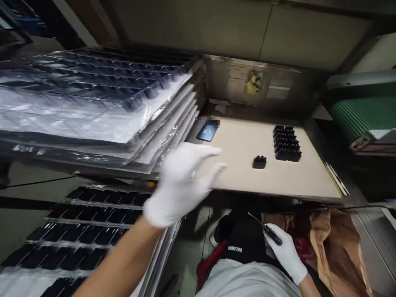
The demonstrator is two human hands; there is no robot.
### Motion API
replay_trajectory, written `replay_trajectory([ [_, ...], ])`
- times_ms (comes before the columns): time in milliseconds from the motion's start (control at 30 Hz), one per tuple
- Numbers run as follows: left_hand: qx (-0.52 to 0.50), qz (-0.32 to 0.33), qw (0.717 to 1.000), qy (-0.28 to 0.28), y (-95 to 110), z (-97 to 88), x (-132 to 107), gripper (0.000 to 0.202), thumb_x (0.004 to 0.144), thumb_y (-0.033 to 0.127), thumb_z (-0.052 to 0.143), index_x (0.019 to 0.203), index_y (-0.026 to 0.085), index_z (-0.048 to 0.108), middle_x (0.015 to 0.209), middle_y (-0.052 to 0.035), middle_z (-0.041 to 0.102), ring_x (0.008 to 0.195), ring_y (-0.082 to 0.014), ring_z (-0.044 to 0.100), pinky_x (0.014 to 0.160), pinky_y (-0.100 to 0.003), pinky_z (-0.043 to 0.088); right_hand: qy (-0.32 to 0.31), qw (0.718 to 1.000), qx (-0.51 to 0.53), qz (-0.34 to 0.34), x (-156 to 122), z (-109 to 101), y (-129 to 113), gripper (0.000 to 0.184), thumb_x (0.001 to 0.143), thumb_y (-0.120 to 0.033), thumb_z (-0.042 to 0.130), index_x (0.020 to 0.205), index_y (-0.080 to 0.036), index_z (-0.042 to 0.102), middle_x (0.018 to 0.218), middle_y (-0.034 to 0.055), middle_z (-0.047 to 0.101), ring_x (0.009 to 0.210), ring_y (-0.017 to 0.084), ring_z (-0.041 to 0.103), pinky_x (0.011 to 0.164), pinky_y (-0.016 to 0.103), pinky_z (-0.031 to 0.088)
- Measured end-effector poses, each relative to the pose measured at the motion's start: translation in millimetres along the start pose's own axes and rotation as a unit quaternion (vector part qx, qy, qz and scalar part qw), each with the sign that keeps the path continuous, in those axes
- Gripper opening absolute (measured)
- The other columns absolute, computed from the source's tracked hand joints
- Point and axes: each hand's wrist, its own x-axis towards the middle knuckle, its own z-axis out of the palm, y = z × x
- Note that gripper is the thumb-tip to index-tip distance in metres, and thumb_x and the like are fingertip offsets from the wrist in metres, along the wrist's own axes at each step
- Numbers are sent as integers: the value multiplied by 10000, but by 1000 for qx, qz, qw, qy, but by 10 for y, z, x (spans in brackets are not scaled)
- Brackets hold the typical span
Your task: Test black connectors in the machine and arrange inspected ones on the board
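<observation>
My left hand [182,181], in a white glove and blurred by motion, reaches over the near left part of the table, its thumb apart from the fingers and nothing between them. In my gloved right hand [286,249], low over my lap, is a slim tool with a black handle [272,235] and a thin dark shaft pointing up and left; its exact kind is unclear. On the beige tabletop [235,144] one small black block with knobs on top [259,162] stands alone. Several similar black blocks [287,143] stand in close rows at the right.
Stacked clear plastic trays [161,107] rise at the left, with another tray of dark pieces [86,222] below. A phone [208,131] lies at the table's left back. A green ribbed conveyor belt [368,111] runs at the right, a brown paper bag [338,247] below it.
</observation>
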Motion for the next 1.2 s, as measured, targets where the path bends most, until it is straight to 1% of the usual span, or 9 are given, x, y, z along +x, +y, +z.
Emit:
replay_trajectory([
  [133, 45, 60, 991, -109, 128, 1580, 701, 753, 826, 413, 835, 1468, 137, 554, 1514, -205, 565, 1411, -415, 503, 1203, -540, 425, -33, 995, -67, -62, -169, -395, -196, 250, 878, -269, 650, 1066, -217, 806, 1100, 94, 827, 1004, 277, 800, 933, 393, 670],
  [233, 58, 5, 991, -119, 89, 2072, 1051, 414, 848, 362, 798, 1186, 142, 704, 1252, -173, 717, 1253, -385, 614, 1079, -502, 501, -19, 989, -106, -105, -320, -752, -211, 256, 896, -276, 663, 1106, -220, 798, 1095, 84, 829, 978, 258, 807, 897, 359, 682],
  [367, -87, -43, 992, -76, 127, 1939, 637, 212, 824, 259, 796, 997, 177, 706, 1013, -66, 766, 986, -251, 708, 914, -365, 550, 33, 980, -133, -146, -402, -1125, -129, 240, 923, -343, 696, 1101, -212, 790, 1063, 83, 835, 924, 248, 816, 839, 312, 685],
  [533, -264, -163, 951, -15, 11, 1553, -691, 291, 779, 306, 850, 1015, 174, 742, 1012, -39, 788, 980, -226, 739, 882, -315, 576, -47, 971, -165, -169, -238, -1135, -245, 217, 957, -353, 655, 1092, -238, 780, 1021, 57, 828, 879, 228, 793, 795, 310, 644],
  [633, -145, -265, 951, 70, -236, 1592, -1381, 312, 792, 185, 821, 1096, 179, 757, 1109, -62, 788, 1050, -241, 741, 968, -345, 574, -143, 941, -240, -189, -73, -862, -374, 212, 953, -401, 639, 959, -246, 784, 828, 44, 772, 769, 226, 719, 728, 337, 559],
  [733, 34, -298, 952, 66, -559, 1768, -1809, 355, 833, 118, 777, 1184, 170, 751, 1179, -110, 762, 1108, -278, 726, 1031, -395, 554, -208, 888, -343, -224, 48, -489, -446, 331, 938, -474, 612, 724, -244, 712, 660, 51, 634, 675, 232, 613, 678, 360, 442],
  [933, -29, -367, 930, 24, -1006, 1901, -1953, 369, 813, 131, 799, 1180, 149, 763, 1140, -138, 769, 1095, -305, 727, 1041, -436, 548, -234, 845, -445, -182, 56, -88, -432, 375, 915, -518, 595, 678, -235, 664, 691, 78, 647, 679, 239, 597, 654, 357, 318],
  [1033, -271, -412, 870, 21, -1203, 1791, -1863, 439, 720, 193, 888, 1136, 114, 775, 1076, -125, 789, 990, -253, 738, 932, -369, 578, -265, 857, -425, -125, 30, -102, -405, 370, 909, -519, 583, 684, -231, 643, 711, 68, 658, 676, 221, 592, 655, 344, 303],
  [1200, -490, -383, 761, -184, -1523, 1628, -1732, 630, 620, 397, 981, 1142, 97, 797, 985, -133, 776, 714, -161, 670, 584, -252, 498, -327, 891, -312, -46, 72, -223, -416, 421, 886, -545, 562, 611, -227, 538, 664, 22, 600, 625, 167, 507, 665, 318, 333],
])
